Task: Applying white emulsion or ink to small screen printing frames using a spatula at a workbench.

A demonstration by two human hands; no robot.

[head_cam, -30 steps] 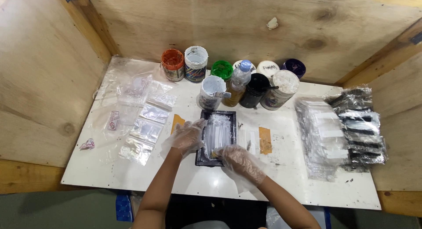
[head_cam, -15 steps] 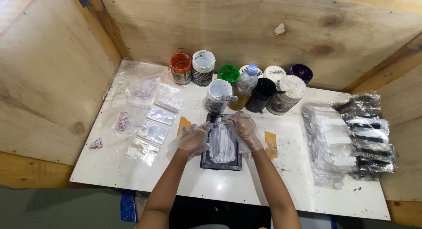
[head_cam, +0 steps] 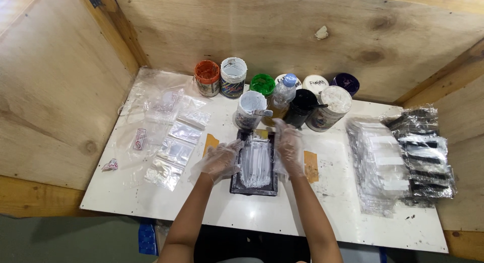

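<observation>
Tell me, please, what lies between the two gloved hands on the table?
In the head view, a black tray with a clear plastic bag on it lies between the left hand and the right hand.

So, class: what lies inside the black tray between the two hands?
Inside the black tray lies a clear plastic sheet or bag, shiny and wrinkled. The gloved left hand and right hand flank it; whatever is beneath the plastic is covered.
</observation>
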